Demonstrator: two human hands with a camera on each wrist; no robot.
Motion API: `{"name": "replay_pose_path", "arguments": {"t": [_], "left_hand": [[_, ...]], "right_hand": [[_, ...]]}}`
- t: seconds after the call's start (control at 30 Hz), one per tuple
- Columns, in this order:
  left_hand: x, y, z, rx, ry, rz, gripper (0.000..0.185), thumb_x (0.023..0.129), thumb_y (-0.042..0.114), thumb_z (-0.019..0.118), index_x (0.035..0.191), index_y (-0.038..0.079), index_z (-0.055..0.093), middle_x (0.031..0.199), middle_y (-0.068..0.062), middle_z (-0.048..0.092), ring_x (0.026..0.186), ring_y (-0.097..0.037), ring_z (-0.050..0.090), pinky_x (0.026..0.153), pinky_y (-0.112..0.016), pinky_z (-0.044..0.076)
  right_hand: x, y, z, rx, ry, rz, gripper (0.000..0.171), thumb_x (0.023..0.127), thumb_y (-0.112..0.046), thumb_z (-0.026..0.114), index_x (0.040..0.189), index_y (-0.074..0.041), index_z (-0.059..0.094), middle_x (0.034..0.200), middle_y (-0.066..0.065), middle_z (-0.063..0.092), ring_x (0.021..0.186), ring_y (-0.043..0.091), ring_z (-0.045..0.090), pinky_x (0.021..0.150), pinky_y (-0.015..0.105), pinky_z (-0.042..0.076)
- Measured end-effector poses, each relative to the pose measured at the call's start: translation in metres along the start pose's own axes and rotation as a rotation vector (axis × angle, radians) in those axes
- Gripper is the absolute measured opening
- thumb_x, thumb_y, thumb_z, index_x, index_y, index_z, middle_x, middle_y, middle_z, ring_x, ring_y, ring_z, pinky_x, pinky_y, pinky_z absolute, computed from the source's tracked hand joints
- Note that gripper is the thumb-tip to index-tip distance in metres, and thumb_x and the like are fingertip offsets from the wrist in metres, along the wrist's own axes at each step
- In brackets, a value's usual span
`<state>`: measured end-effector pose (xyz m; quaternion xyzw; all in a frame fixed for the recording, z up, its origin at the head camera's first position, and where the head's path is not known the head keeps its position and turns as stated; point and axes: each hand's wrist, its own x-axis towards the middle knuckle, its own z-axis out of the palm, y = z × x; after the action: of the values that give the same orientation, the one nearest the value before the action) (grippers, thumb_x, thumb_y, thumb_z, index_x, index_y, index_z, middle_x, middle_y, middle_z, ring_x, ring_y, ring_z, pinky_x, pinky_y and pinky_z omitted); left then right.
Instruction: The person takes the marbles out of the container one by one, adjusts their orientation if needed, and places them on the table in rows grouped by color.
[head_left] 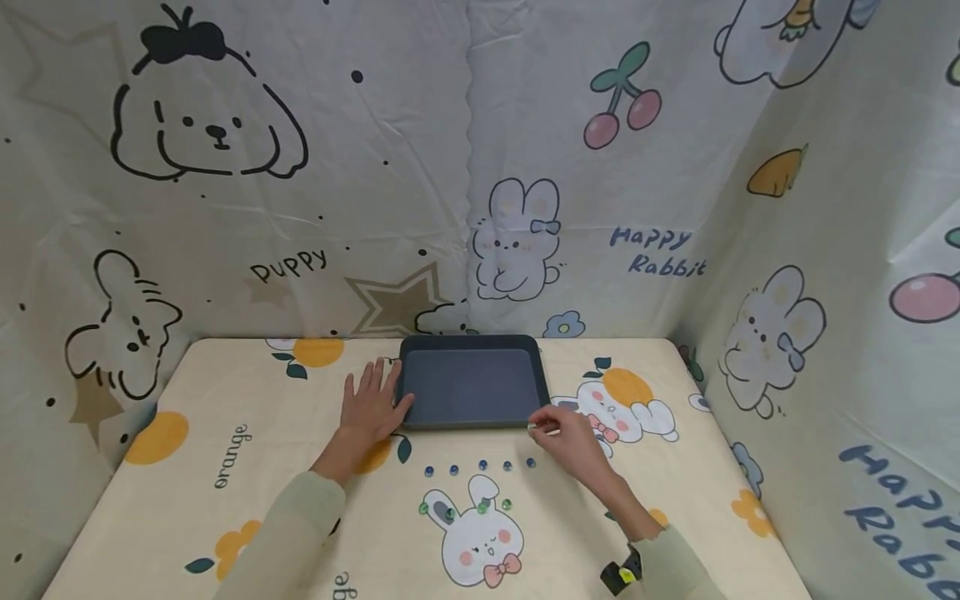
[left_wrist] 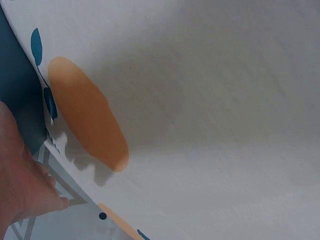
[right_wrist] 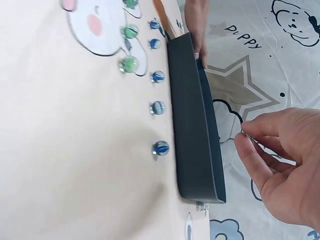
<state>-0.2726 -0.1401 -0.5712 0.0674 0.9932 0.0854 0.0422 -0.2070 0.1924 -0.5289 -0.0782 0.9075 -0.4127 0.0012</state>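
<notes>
A dark rectangular tray (head_left: 468, 428) lies at the back of the table. My left hand (head_left: 370, 404) rests at its left side with fingers spread and the thumb against the rim. By the tray's front right corner, my right hand (head_left: 566, 437) pinches a small glass marble (right_wrist: 245, 133) between thumb and fingertips. Only a bit of it shows, greenish in the right wrist view. In front of the tray runs a row of several blue marbles (head_left: 483, 465). Nearer to me is a row of several green marbles (head_left: 482, 507). The tray's floor looks bare in the head view.
A cream cloth (head_left: 285, 517) printed with oranges and rabbits covers the table. Printed curtains (head_left: 420, 167) hang behind the table and along its sides. A small black device (head_left: 621, 575) sits on my right wrist.
</notes>
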Motion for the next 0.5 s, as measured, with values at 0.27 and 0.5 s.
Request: {"name": "replay_pose_path", "arguments": {"t": [0.27,0.5], "left_hand": [[0.000,-0.002,0.002,-0.011,0.009,0.002,0.075,0.102,0.052,0.042,0.160,0.008,0.021,0.162,-0.025,0.016,0.149,-0.041,0.015,0.116,-0.062,0.006],[0.001,-0.001,0.002,-0.003,0.005,0.003,0.076,0.102,0.052,0.042,0.160,0.009,0.020,0.162,-0.025,0.016,0.149,-0.041,0.014,0.116,-0.062,0.006]], "right_hand": [[-0.027,0.011,0.005,0.022,-0.055,0.015,0.016,0.083,0.005,0.073,0.092,-0.008,0.069,0.086,-0.003,0.065,0.079,0.012,0.064,0.073,0.026,0.056],[-0.045,0.020,0.019,0.004,-0.111,0.049,0.019,0.081,0.003,0.076,0.086,-0.011,0.065,0.083,-0.005,0.066,0.075,0.011,0.062,0.065,0.023,0.053]]}}
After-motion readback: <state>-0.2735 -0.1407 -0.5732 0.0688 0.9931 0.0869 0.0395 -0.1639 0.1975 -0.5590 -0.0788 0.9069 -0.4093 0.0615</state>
